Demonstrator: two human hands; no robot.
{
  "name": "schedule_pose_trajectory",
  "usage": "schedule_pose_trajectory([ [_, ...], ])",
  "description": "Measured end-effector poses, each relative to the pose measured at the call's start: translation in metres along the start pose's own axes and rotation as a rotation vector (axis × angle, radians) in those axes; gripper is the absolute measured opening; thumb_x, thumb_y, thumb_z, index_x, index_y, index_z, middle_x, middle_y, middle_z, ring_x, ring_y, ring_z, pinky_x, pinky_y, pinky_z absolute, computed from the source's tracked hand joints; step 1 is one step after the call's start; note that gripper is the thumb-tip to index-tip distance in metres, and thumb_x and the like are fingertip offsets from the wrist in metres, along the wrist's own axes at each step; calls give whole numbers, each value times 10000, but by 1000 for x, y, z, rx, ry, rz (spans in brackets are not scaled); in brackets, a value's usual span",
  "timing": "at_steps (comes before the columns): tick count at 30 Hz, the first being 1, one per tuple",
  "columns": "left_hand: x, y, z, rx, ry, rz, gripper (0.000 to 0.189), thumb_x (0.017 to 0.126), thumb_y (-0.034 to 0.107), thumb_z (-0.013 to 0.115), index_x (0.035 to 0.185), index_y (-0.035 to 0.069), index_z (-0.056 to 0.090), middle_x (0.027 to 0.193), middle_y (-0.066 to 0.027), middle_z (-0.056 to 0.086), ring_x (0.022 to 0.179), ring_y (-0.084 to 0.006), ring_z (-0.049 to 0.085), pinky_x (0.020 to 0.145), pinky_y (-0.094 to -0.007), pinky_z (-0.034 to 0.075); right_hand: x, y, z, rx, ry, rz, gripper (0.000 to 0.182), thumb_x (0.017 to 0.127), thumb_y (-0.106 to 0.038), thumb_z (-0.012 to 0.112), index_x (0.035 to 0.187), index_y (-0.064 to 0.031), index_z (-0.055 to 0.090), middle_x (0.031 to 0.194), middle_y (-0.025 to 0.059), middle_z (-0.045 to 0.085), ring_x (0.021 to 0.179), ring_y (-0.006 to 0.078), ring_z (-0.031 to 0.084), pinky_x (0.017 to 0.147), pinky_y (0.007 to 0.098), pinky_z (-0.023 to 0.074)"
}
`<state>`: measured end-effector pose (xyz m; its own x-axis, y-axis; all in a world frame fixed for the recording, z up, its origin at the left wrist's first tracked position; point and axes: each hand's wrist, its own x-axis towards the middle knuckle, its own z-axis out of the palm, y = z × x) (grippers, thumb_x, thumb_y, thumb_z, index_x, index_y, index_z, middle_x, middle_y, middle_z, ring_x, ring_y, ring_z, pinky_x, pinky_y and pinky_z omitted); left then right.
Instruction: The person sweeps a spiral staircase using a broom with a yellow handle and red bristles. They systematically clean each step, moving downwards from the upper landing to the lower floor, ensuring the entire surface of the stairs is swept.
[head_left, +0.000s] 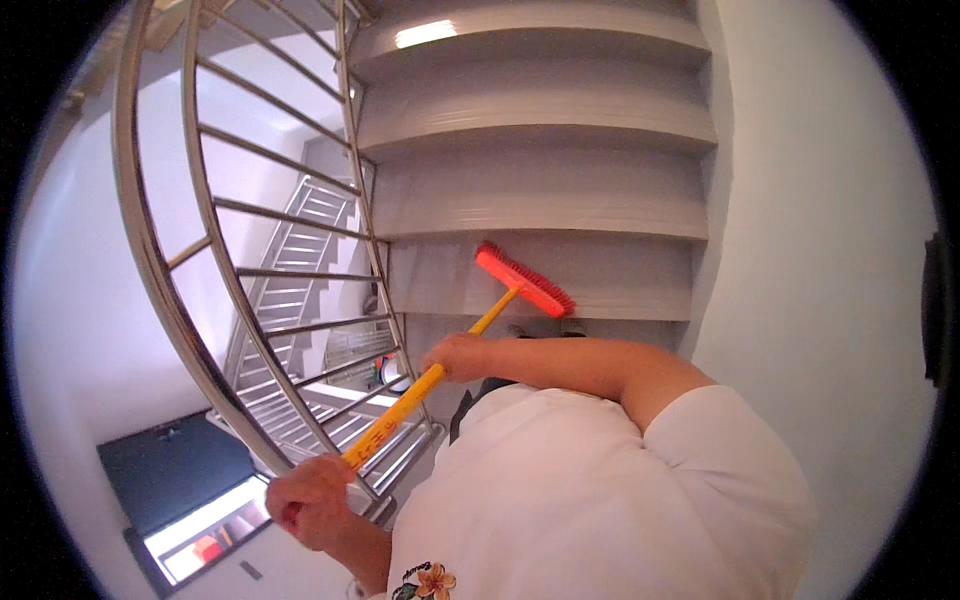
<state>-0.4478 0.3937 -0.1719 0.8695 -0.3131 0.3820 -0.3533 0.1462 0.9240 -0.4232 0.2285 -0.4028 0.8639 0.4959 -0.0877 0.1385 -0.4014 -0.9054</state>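
Observation:
A push broom with a red bristled head (525, 282) and a yellow handle (397, 414) slants across the view. My left hand (311, 501) is closed around the upper end of the handle, close to the metal railing. Further down the shaft, my right hand (457, 357) grips it, its arm crossing in front of my body. The broom head lies at an angle on a grey stair tread (630, 277), just in front of my feet, which are mostly hidden. Handwritten marks show on the handle between my hands.
Several grey steps (532, 184) rise ahead. A stainless steel railing (206, 247) borders them on the left, and a pale wall (810, 247) on the right. Through the bars, a lower staircase (292, 277) and a dark panel (176, 469) are visible.

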Motion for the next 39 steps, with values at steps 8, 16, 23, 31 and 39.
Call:
schedule_pose_trajectory([
  [8, 20, -84, -7, -302, -161, -102, 113, 744, -9, 488, 772, 67, 410, 582, -64, 499, 474, -159, 479, 468, -292, 404, -83, 30, -30, -137, 180, 330, 203, 678, -168, 581, 880, -153, 581, 813, 99, 592, 800, 296, 557, 684, 392, 436],
  [16, 9, -198, 125, -601, -220, -719, 66, 731, 49, 545, 739, 61, 480, 734, -78, 537, 735, -186, 533, 810, -385, 396, -195, 178, -22, -246, 614, 633, 272, 649, -116, 623, 919, -146, 602, 858, 127, 595, 821, 317, 553, 712, 401, 437],
  [23, 42, -190, 65, -507, 61, -636, 99, 702, -10, 499, 786, 26, 461, 662, -65, 511, 672, -165, 513, 699, -270, 407, -88, 158, -26, -257, 326, 637, 174, 714, -174, 583, 866, -90, 597, 847, 125, 591, 805, 301, 559, 691, 375, 436],
  [31, 31, -94, -24, -198, 425, -377, 75, 716, 22, 516, 750, 30, 449, 620, -58, 470, 587, -157, 469, 660, -307, 413, 43, 86, 21, -130, 61, 183, 151, 690, -177, 557, 820, -105, 586, 789, 128, 587, 772, 313, 555, 648, 413, 425],
  [39, -41, -26, -43, 6, 696, -187, 77, 765, 65, 508, 712, 45, 456, 575, -44, 452, 552, -149, 447, 615, -335, 404, 83, 24, 65, -165, -230, -169, 176, 665, -137, 591, 840, -143, 588, 773, 87, 594, 765, 283, 563, 668, 386, 436],
])
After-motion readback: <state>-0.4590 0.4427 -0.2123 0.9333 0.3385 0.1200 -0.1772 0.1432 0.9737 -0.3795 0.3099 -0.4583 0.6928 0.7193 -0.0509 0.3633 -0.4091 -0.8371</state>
